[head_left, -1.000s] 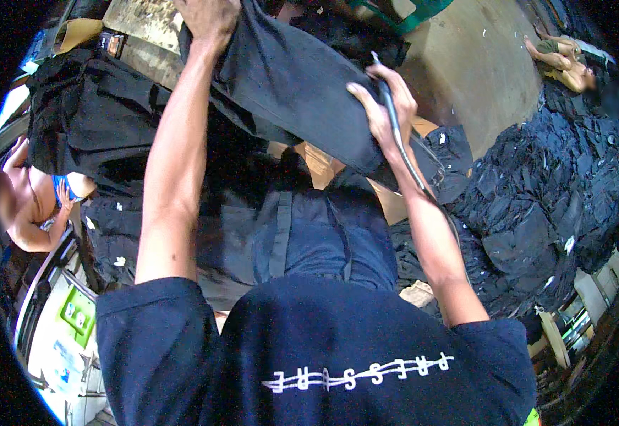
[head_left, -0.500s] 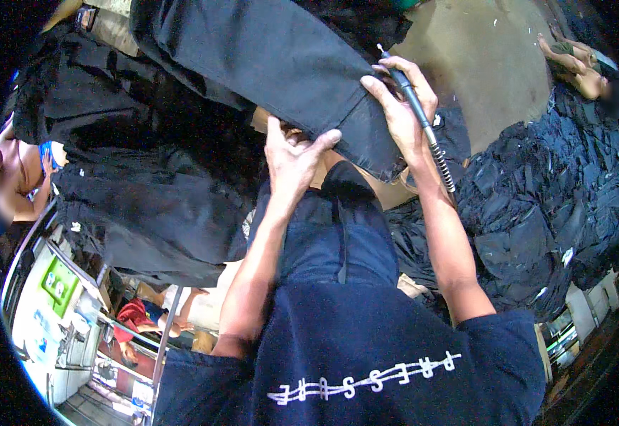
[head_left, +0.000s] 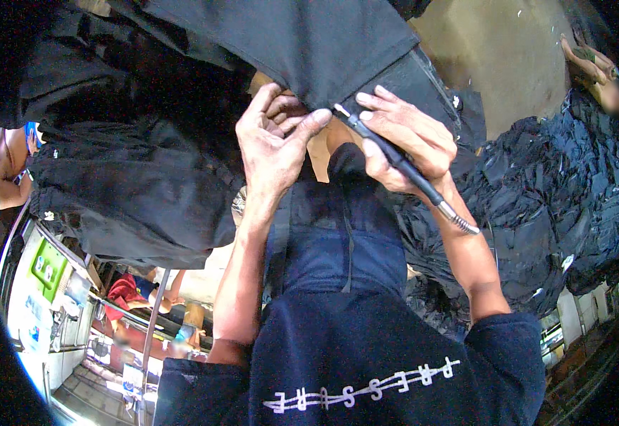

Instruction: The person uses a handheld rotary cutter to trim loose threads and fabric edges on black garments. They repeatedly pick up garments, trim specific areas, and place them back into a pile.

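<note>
A dark denim garment (head_left: 309, 50), looking like a trouser leg with a stitched hem, stretches across the upper middle. My left hand (head_left: 270, 145) pinches its near edge, thumb on top and fingers curled beneath, some of them hidden. In my right hand (head_left: 423, 145) is a black pen-shaped rotary tool handpiece (head_left: 412, 174) with a coiled spring at its rear end. Its pale tip rests at or just above the garment's edge, close to my left thumb; whether it touches I cannot tell. Below the edge a tan piece (head_left: 318, 153) shows.
Dark garments (head_left: 132, 184) are heaped on my left. A large pile of black cloth (head_left: 537, 206) lies to the right, beside bare brown floor (head_left: 501, 64). Other people sit at the far left, far right and lower left. A green tray (head_left: 50, 270) is at lower left.
My right hand has come down and left, bringing the tool's tip from above the garment's right side to its near edge. The garment has shifted right, and my left hand slightly left.
</note>
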Motion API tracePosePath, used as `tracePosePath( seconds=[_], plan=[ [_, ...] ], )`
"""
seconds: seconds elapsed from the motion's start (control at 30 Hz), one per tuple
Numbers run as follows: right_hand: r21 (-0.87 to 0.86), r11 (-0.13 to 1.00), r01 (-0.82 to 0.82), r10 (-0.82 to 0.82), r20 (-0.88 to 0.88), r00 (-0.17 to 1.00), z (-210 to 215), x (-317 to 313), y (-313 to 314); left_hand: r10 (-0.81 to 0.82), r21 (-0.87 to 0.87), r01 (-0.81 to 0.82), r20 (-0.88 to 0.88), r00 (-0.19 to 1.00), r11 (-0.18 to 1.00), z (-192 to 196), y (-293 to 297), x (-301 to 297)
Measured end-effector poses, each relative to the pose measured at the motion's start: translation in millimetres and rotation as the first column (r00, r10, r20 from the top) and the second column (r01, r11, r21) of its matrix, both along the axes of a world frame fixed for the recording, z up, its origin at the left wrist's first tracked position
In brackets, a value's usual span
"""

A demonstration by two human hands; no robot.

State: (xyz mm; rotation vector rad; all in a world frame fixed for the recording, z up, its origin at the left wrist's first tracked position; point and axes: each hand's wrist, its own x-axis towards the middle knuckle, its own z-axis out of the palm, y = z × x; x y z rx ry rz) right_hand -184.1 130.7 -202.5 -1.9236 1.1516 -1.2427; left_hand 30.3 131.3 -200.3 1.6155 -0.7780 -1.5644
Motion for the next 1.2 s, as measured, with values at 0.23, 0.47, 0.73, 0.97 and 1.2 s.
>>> tracePosePath(
  seconds=[0.23,0.47,0.73,0.97,1.2],
  plan=[
    [-0.028,0.998,-0.065,0.063,-0.042,0.997,-8.3,-3.2,1.4,0.048,0.043,-0.048,-0.006,0.999,0.998,-4.9,6.7,-0.6],
    [-0.029,0.998,-0.049,0.047,-0.066,0.997,-8.6,-0.2,3.2,0.074,-0.002,-0.074,-0.044,0.996,0.997,-4.9,5.8,-1.6],
    [-0.054,0.998,-0.024,0.02,-0.078,0.997,-9.6,-2.1,3.5,0.014,-0.033,-0.015,-0.02,1.0,0.999,-7.4,5.0,-1.9],
    [-0.048,0.999,0.013,-0.017,-0.095,0.995,-10.8,-5.0,3.5,0.032,-0.026,-0.033,-0.02,0.999,0.999,-8.5,4.6,-1.6],
    [-0.064,0.996,0.065,-0.069,-0.067,0.995,-13.4,-4.9,2.9,-0.009,0.0,0.009,0.01,1.0,1.0,-4.3,1.2,-1.1]
  ],
)
